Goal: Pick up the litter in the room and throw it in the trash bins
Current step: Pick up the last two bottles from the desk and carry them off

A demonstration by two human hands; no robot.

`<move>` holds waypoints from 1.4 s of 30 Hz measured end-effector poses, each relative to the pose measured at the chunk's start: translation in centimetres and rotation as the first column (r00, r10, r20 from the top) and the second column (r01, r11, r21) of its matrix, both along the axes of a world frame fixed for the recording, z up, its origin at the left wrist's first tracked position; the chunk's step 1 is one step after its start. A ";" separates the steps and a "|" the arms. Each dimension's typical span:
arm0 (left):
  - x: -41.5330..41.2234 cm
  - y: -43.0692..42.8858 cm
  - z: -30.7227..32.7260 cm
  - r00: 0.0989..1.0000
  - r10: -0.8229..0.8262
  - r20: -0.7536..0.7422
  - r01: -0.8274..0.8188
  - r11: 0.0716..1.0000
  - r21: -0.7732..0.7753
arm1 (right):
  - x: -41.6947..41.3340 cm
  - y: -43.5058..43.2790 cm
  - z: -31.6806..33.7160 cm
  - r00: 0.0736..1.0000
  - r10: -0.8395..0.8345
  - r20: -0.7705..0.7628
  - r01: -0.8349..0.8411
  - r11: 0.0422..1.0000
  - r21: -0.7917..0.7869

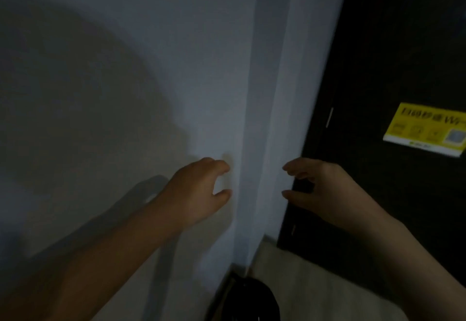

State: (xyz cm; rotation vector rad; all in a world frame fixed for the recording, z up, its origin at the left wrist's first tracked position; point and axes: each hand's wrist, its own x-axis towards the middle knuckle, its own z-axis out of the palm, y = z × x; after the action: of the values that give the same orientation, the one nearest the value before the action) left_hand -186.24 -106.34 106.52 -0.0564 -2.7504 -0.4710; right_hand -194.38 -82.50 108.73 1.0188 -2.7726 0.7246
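Both your hands are raised in the middle of the frame, in a dim room. Your left hand (pixel 199 189) is in front of the plain white wall (pixel 126 43), just left of the vertical corner edge of that wall. Its fingers are loosely curled, the thumb stands apart below them, and it grasps nothing. Whether the fingertips touch the wall, I cannot tell. Your right hand (pixel 325 189) is at the same height, to the right of centre, in front of the left border of the dark door (pixel 390 43). It is also released, with the fingers bent softly and the thumb under them, and it holds nothing. The two hands face each other with a strip of wall between them.

A yellow rectangular sticker (pixel 426 129) with blurred print is on the door at the right side of the frame. A large soft shadow (pixel 63 93) covers the left part of the wall.

At the bottom centre, at the foot of the wall corner, a black rounded thing (pixel 249 300) stands on the pale floor (pixel 315 283). It is too dark to tell if this is a trash bin. Where the litter lies, this view does not let me tell.
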 end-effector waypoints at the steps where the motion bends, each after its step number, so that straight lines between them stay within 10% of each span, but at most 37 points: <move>1: 0.0 0.0 1.9 0.999 0.016 -0.041 -0.016 1.000 -0.013 | -0.3 -0.2 1.6 0.999 0.019 -0.042 -0.021 0.999 -0.039; 17: 3.3 6.0 19.4 0.745 0.456 -0.487 -0.572 0.812 -0.113 | -6.7 -2.2 17.9 0.760 0.414 -0.502 -0.614 0.711 -0.343; 31: 21.2 14.5 23.0 0.309 0.770 -0.558 -0.946 0.307 -0.101 | 5.8 -7.8 21.4 0.398 0.759 -0.515 -0.895 0.198 -0.400; 42: 44.8 30.9 24.3 -0.100 0.802 -0.589 -0.976 -0.194 -0.098 | 31.9 -4.0 23.0 -0.021 0.825 -0.565 -0.895 -0.268 -0.358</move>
State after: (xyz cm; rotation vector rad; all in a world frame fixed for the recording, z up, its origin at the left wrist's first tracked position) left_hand -141.39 -75.44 130.77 1.5750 -1.6019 0.7395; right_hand -162.49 -86.47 131.76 2.6133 -0.6924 1.5029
